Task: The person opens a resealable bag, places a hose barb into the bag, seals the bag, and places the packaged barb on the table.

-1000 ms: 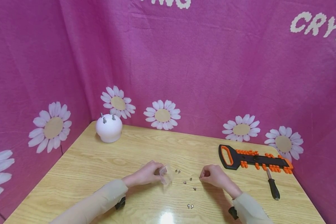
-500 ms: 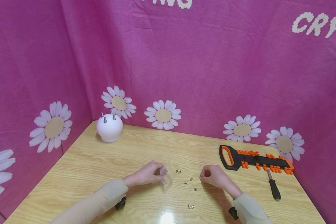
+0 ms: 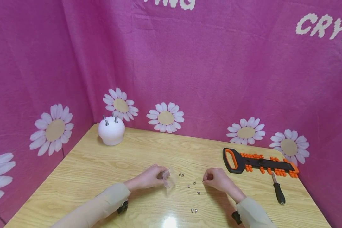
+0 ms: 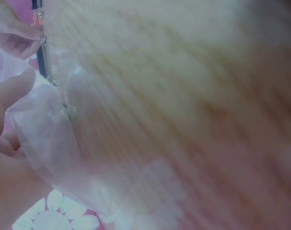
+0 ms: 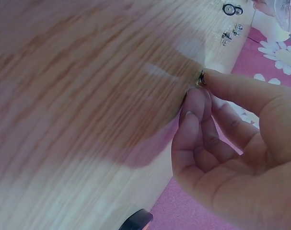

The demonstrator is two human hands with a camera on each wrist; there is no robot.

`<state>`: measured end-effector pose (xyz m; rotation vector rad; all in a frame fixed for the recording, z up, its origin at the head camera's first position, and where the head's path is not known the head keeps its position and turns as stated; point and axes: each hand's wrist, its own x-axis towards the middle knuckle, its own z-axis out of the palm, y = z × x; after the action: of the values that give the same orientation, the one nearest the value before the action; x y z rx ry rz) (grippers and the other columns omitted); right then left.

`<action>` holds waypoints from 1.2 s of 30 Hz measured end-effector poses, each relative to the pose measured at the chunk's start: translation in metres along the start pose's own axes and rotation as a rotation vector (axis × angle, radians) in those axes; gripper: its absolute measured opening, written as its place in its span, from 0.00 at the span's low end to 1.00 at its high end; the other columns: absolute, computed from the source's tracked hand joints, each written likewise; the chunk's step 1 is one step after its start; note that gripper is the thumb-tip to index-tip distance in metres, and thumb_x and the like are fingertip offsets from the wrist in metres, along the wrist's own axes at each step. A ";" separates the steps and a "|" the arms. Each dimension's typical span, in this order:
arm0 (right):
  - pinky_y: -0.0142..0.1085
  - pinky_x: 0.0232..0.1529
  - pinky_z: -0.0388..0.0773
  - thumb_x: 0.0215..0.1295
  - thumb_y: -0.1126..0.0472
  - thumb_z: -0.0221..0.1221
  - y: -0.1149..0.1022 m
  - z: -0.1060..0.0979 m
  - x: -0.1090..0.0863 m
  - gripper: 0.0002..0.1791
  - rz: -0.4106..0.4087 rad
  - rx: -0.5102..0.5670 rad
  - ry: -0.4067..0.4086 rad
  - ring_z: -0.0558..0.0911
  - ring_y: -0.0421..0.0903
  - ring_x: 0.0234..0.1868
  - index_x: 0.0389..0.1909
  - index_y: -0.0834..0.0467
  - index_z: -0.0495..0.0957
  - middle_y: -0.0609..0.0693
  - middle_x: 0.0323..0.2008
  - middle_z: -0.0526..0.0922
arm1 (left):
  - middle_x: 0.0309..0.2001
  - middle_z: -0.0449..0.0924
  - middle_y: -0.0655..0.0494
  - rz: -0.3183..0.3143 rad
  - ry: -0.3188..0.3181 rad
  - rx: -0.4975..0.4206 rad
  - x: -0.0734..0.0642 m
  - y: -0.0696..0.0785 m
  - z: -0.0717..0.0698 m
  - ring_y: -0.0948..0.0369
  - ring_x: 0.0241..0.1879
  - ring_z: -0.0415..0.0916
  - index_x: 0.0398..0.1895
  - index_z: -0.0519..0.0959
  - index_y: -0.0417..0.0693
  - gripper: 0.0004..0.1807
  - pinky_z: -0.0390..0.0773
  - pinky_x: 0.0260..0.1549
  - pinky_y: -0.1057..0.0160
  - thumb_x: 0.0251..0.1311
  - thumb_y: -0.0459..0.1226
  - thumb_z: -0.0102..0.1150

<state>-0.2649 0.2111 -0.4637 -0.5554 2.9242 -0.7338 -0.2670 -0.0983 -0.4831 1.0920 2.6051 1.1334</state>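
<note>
My left hand (image 3: 148, 177) grips a clear plastic bag (image 3: 169, 179), low over the table. In the left wrist view the thumb lies on the crumpled bag (image 4: 54, 129). My right hand (image 3: 218, 179) stays close to the tabletop, its thumb and forefinger pinching a small shiny metal piece (image 5: 200, 79), like a little screw, mostly hidden by the fingertips. Between the hands lie several small metal screws: a pair (image 3: 181, 174) beside the bag, a few scattered ones (image 3: 188, 186) in the middle, and another pair (image 3: 194, 210) nearer the front.
A white rounded base with metal posts (image 3: 111, 130) stands at the back left of the wooden table (image 3: 148, 209). At the right lie a black and orange tool holder (image 3: 259, 161) and a black-handled screwdriver (image 3: 278, 191). A pink daisy cloth (image 3: 199, 79) hangs behind.
</note>
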 end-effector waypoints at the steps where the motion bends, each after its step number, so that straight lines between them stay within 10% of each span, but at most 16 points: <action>1: 0.28 0.29 0.65 0.55 0.66 0.68 0.000 0.000 0.000 0.08 0.001 -0.001 0.003 0.69 0.36 0.26 0.25 0.54 0.78 0.42 0.23 0.78 | 0.25 0.73 0.65 0.003 0.001 0.001 0.000 0.000 0.000 0.73 0.29 0.65 0.27 0.73 0.46 0.12 0.69 0.36 0.74 0.58 0.35 0.69; 13: 0.27 0.30 0.68 0.61 0.67 0.65 -0.014 -0.007 0.010 0.06 -0.094 0.076 0.079 0.69 0.34 0.27 0.30 0.56 0.77 0.45 0.26 0.79 | 0.26 0.74 0.63 -0.015 -0.003 -0.024 -0.001 0.002 0.000 0.73 0.30 0.66 0.28 0.74 0.45 0.11 0.70 0.36 0.74 0.58 0.35 0.69; 36: 0.24 0.29 0.73 0.61 0.70 0.64 -0.085 0.009 0.030 0.04 -0.314 0.195 -0.025 0.72 0.29 0.25 0.30 0.60 0.80 0.49 0.25 0.83 | 0.27 0.76 0.63 -0.027 -0.015 0.026 0.003 0.001 0.000 0.72 0.27 0.63 0.33 0.79 0.43 0.11 0.66 0.32 0.74 0.58 0.40 0.70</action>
<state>-0.2636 0.1267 -0.4317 -1.0054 2.7288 -1.0214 -0.2687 -0.0961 -0.4822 1.0627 2.6219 1.0849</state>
